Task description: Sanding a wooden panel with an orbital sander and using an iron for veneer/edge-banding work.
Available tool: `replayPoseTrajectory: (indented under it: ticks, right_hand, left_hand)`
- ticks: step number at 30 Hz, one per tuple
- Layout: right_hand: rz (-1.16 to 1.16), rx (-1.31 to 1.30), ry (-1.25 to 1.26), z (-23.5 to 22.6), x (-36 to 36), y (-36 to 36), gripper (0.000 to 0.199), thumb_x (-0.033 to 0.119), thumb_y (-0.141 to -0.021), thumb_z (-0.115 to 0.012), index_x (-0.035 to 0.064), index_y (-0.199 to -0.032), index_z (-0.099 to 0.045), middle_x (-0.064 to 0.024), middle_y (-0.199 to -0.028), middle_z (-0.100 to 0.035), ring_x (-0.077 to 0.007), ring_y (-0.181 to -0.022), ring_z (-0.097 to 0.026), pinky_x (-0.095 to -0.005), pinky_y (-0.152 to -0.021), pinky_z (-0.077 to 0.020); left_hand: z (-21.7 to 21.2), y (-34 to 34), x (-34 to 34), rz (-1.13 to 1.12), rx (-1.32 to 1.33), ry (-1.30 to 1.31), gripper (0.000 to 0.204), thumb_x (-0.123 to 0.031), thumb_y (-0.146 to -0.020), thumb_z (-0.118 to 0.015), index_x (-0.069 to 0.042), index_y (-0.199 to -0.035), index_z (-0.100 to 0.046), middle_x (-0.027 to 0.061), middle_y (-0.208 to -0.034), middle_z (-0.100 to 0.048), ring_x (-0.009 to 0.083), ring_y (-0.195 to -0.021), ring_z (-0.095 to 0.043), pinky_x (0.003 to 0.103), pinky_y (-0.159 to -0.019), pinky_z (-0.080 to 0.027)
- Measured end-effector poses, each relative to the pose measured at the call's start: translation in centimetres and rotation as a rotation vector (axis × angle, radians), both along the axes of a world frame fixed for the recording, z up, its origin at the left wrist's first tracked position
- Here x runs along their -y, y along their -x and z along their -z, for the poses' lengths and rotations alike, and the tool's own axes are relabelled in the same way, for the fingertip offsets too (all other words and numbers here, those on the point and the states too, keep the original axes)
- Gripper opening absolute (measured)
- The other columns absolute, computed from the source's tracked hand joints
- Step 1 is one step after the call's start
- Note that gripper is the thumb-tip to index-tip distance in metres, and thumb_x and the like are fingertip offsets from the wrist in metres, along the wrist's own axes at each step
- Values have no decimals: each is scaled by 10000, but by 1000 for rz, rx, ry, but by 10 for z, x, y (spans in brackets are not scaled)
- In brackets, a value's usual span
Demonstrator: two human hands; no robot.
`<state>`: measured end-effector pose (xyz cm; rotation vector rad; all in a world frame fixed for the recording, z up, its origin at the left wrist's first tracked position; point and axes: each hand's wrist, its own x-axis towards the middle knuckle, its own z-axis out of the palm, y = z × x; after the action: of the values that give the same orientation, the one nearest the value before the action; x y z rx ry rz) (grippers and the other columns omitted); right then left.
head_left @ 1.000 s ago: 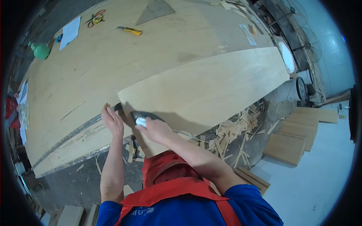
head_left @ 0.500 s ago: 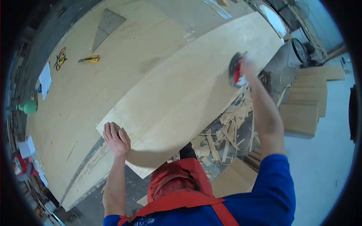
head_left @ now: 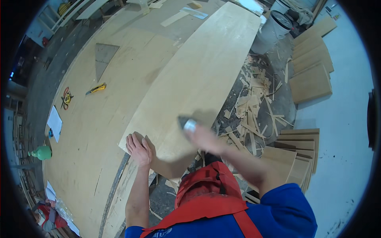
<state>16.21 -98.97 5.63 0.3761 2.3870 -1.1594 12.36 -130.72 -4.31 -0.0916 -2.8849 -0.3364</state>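
Grips blurred, dark-tipped tool (head_left: 185, 122) in right hand (head_left: 204, 138) over pale board (head_left: 198, 75); rests left hand (head_left: 139, 151), flat and unclenched, on its near-left edge.

White lettering (head_left: 160, 235), with a small emblem at its end, stands on the chest of the blue shirt (head_left: 198, 227), cut off by the red apron (head_left: 208, 203) and the lower edge. A small yellowish sticker (head_left: 336, 17) on the white wall (head_left: 341, 123) is too tiny to read; dark marks (head_left: 344, 220) there cannot be told as writing.
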Motion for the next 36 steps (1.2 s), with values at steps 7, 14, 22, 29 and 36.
replayPoseTrajectory:
  ticks: [7, 14, 22, 29, 36]
  right_hand:
    - [-577, -53, 71, -5, 51, -60, 679, 649, -1007, -538, 20, -1244, -632, -263, -1043, -752, -452, -958, -738, -559, -857, -573]
    - [341, 60, -14, -6, -186, 75, 539, 520, -1067, -502, 36, -1052, -737, -173, -845, -755, -301, -742, -765, -455, -754, -609]
    - [808, -354, 71, 46, -398, 180, 509, 523, -1056, -549, 68, -856, -661, -53, -631, -590, -183, -488, -584, -363, -452, -461]
    - [524, -548, 20, 51, -192, 28, 416, 380, -1088, -558, 36, -867, -633, -74, -670, -617, -216, -563, -599, -384, -527, -438]
    - [23, -153, -30, 48, 110, -177, 519, 505, -1019, -626, -6, -1106, -647, -274, -876, -725, -465, -853, -727, -542, -729, -574]
  left_hand:
    - [5, 13, 4, 129, -24, 44, 562, -281, -1068, -535, 42, -1522, -460, 284, -1583, -424, 471, -1504, -354, 573, -1246, -289]
    - [-3, 13, -5, 109, -7, 81, 575, -279, -1050, -540, 60, -1510, -473, 284, -1586, -428, 463, -1523, -339, 572, -1264, -262]
    - [-5, 12, -11, 117, -37, 142, 536, -225, -1048, -575, 73, -1484, -483, 304, -1537, -467, 491, -1464, -406, 580, -1224, -324]
    - [-7, 14, -14, 117, -72, 73, 553, -280, -1046, -593, 66, -1469, -503, 292, -1524, -482, 493, -1453, -412, 596, -1211, -329]
    - [3, 6, -2, 95, -91, -24, 541, -316, -1055, -578, 25, -1471, -523, 264, -1531, -488, 468, -1472, -398, 586, -1227, -302]
